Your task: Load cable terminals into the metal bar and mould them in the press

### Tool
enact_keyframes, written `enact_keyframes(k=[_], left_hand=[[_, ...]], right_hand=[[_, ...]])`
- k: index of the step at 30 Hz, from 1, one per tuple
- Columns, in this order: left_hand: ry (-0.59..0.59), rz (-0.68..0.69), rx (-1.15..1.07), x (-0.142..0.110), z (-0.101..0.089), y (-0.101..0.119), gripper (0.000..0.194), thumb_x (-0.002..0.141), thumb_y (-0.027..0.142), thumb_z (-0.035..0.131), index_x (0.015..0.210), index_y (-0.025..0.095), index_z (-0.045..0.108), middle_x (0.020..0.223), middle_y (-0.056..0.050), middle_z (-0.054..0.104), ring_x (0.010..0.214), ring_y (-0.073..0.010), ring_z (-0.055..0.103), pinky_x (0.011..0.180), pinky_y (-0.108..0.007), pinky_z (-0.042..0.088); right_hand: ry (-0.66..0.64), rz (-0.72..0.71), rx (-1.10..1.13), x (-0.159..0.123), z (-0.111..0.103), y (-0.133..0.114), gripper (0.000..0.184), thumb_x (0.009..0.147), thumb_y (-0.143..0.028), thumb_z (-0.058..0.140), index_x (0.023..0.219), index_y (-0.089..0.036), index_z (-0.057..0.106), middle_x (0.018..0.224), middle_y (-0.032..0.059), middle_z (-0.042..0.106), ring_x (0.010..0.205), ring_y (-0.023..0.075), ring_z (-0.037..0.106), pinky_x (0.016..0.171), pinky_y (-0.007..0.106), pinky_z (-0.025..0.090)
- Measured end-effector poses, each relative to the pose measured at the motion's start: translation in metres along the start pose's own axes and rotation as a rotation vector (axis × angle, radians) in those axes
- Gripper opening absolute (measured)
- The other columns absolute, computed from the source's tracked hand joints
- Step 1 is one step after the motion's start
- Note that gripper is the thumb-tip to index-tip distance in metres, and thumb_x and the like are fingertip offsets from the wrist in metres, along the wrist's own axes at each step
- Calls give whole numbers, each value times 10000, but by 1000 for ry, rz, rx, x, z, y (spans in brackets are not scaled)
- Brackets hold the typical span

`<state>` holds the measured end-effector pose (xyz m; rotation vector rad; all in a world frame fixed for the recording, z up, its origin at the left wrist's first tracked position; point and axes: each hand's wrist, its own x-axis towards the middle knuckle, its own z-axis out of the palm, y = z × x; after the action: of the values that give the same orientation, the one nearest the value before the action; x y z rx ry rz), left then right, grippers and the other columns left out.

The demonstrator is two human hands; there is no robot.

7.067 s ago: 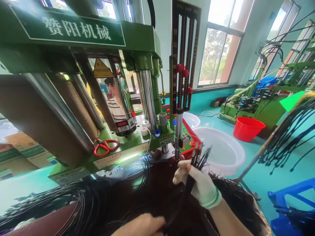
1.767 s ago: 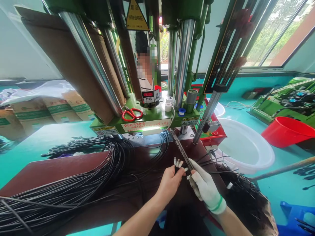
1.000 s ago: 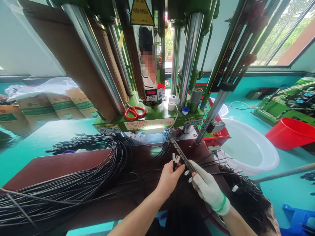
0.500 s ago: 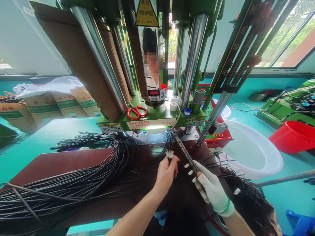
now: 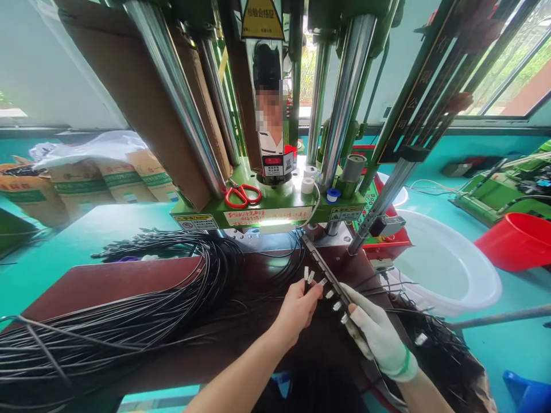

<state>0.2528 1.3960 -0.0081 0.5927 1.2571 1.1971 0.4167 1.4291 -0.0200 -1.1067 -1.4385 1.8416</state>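
Note:
My bare left hand (image 5: 297,312) is closed on several small cable plugs (image 5: 309,276), their pale metal ends pointing up past the fingertips. One more plug (image 5: 322,282) lies between its thumb tip and the bar; whether it is seated there I cannot tell. A long, narrow dark metal bar (image 5: 321,261) slants from the press down to my right hand (image 5: 381,338). That hand wears a white glove with a green cuff and grips the bar's lower end, thumb on top. Several silver plugs (image 5: 337,306) stick out from the bar's left side.
A green press (image 5: 200,206) with steel columns stands ahead, red scissors (image 5: 243,196) and tape rolls on its ledge. Bundled black cables (image 5: 172,310) cover the brown table's (image 5: 129,275) left. At right are a white tub (image 5: 486,284), a red bucket (image 5: 516,241) and more cables (image 5: 434,338).
My left hand has moved right to the bar, and one plug now sits apart from the others at the bar's edge. The right hand keeps its grip; the view has shifted slightly.

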Motion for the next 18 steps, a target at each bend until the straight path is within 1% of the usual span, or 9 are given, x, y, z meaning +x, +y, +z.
enact_keyframes(k=[4,7,12,14,16,18], left_hand=[[-9,2,-19,3,-5,-3,329,693,495,556,676,196,419,397,129,212,327,-23,131,315,-168,84],[-16,3,-15,2,-6,-2,304,706,470,547,673,197,415,385,131,207,322,-23,120,312,-168,87],[18,21,38,1,-3,1,277,717,435,540,659,197,413,367,130,211,312,-25,127,313,-170,86],[47,81,76,1,-3,1,287,722,447,537,657,186,433,376,120,243,316,-29,174,322,-172,127],[104,217,142,2,-5,1,305,735,453,529,652,164,478,430,83,346,366,-40,294,360,-173,228],[197,362,178,2,-9,3,324,758,457,508,685,142,532,517,45,433,460,-57,393,427,-174,310]], right_hand=[[-29,12,-29,2,-2,0,596,817,-479,460,1307,-156,353,510,-58,442,272,4,261,249,127,186],[-35,7,-35,1,0,0,655,794,-506,482,1311,-130,345,494,-65,419,285,7,246,257,136,168],[-22,-56,-4,1,6,1,670,766,-504,532,1284,-104,386,503,-60,397,336,14,264,294,145,131],[-13,-54,26,2,6,2,708,736,-516,562,1275,-91,391,514,-51,412,345,19,275,292,148,126],[15,-30,28,3,4,3,712,736,-519,558,1276,-88,385,516,-44,434,323,17,272,277,149,130],[29,-12,9,4,2,3,678,770,-511,517,1292,-105,365,501,-49,440,290,11,260,263,144,141]])
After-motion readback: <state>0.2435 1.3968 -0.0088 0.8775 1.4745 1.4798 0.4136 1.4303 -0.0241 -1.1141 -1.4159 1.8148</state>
